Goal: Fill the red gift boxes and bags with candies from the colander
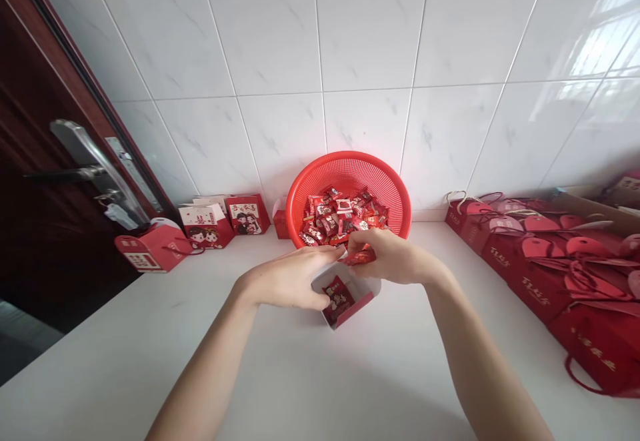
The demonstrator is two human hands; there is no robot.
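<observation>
Pinching a shiny red sweet (361,255), the right hand (393,257) has its finger and thumb together on it, so this grip is full. The sweet's long way seems to run side to side. A small box (357,309) is just below the sweet and a bit nearer the person; I can't tell if they touch. The left hand (293,277) holds the box's left side, and the box is turned at a slant. A red packet (339,299) lies inside it. Just past both hands, a round red basket (350,159) of sweets stands by the wall on the white worktop (300,387).
</observation>
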